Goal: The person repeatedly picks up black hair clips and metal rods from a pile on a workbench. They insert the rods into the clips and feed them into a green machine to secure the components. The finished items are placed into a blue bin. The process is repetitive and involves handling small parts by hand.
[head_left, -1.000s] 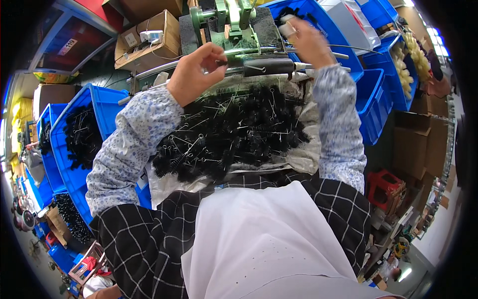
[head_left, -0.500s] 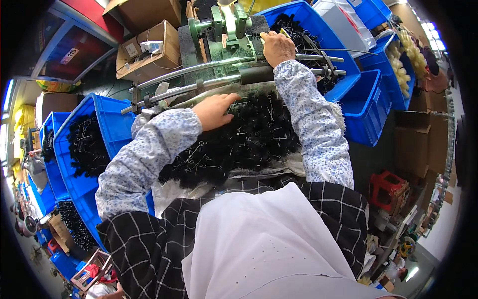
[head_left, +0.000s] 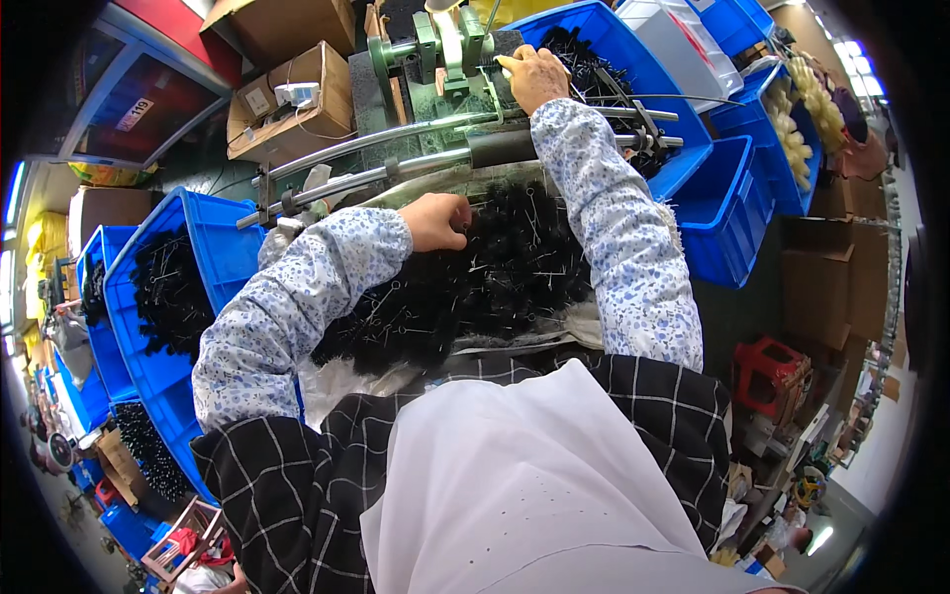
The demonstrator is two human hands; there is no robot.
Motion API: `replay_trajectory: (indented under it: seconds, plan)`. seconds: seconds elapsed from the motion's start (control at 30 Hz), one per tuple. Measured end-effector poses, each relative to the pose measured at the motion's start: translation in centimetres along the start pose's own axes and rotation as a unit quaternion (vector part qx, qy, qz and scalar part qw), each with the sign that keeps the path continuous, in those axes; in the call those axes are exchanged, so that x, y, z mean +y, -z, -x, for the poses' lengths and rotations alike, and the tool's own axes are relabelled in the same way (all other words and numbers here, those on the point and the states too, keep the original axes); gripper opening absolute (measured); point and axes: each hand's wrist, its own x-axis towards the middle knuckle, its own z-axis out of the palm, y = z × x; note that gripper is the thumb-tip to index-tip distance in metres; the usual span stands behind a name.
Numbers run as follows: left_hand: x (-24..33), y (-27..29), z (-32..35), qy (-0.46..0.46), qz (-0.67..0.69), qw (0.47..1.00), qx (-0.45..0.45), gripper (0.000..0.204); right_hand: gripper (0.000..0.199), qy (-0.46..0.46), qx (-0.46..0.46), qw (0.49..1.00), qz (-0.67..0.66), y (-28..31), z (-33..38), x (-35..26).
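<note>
A heap of small black-bristled wire brushes point(head_left: 524, 252) with thin looped metal stems lies in front of me. Over its far left part is my left hand point(head_left: 437, 222), fingers curled down toward the thumb; whatever they pinch is hidden. My right hand point(head_left: 536, 79) is up at the green bench machine point(head_left: 450, 74), closed, with its fingertips close to the machine's right side. Something yellowish covers a fingertip. A small dark piece shows by those fingertips, too small to name. Two metal rails point(head_left: 396, 163) run crosswise between the heap and the machine.
Blue bins point(head_left: 223, 243) with black brushes stand at the left. More blue bins point(head_left: 727, 213) are at the right, one holding pale yellowish pieces point(head_left: 792, 119). A cardboard box point(head_left: 287, 109) sits left of the machine. At the lower right is a red stool point(head_left: 770, 381).
My left hand's outstretched fingers have curled in over the brushes. My right hand has shifted slightly left and away from me along the machine.
</note>
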Motion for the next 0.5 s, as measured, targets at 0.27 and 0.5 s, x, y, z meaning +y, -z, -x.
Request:
replay_trajectory:
  seconds: [0.27,0.5]
  plan:
    - [1.1,2.7,3.4,-0.016,0.087,0.987,0.137,0.015,0.035,-0.047,0.047,0.998,-0.010,0.1,1.7,1.1]
    - [4.4,4.7,5.3,-0.128,0.040,0.979,0.154,0.019,0.013,-0.016,0.098,0.993,-0.060,-0.8,1.2,-3.1]
